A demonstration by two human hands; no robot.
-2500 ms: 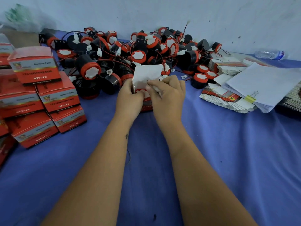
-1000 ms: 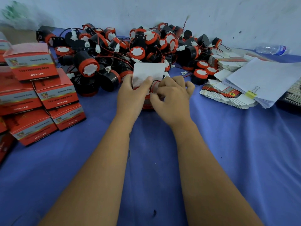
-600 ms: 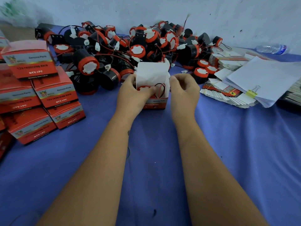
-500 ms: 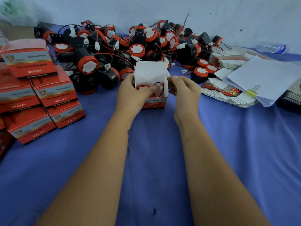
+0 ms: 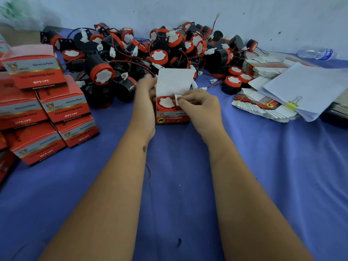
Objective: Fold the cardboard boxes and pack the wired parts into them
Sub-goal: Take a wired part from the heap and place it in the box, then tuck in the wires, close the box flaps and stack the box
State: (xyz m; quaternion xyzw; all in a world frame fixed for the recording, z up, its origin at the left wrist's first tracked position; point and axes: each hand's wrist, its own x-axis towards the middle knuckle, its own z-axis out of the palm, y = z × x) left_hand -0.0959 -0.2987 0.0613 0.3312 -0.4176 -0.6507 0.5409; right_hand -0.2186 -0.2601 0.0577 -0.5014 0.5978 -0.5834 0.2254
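1. A blue cloth (image 5: pixel 282 176) covers the whole work surface, which runs up to a pale wall at the back.
2. A heap of wired horns (image 5: pixel 150 51) lies along the far side: black round bodies with red rims and white faces, red and black leads tangled among them, white plug connectors at the wire ends.
3. At the left, closed red boxes (image 5: pixel 62 106) are stacked in an uneven pile; each has a grey band, "QTY:1PC" in white print and a small logo.
4. At the right, a clipped sheaf of white paper (image 5: pixel 308 91) held by a yellow binder clip (image 5: pixel 291 106) rests on a fanned stack of flat unfolded cartons (image 5: pixel 263 108).
5. A plastic water bottle (image 5: pixel 316 53) lies on its side at the far right, near the wall.
6. The open box (image 5: pixel 172 117) stands upright on the cloth, centre, just before the heap. Its front is red with an elephant mark and yellow lettering; its white lid flap stands up at the back.
7. Inside it sits one horn (image 5: pixel 166 103), white face and red rim upward.
8. The left hand (image 5: pixel 146 98) holds the box's left side, fingers curled behind it and partly hidden.
9. The right hand (image 5: pixel 199 105) pinches the small white side flap (image 5: pixel 178 96) between thumb and forefinger, bending it in over the horn.
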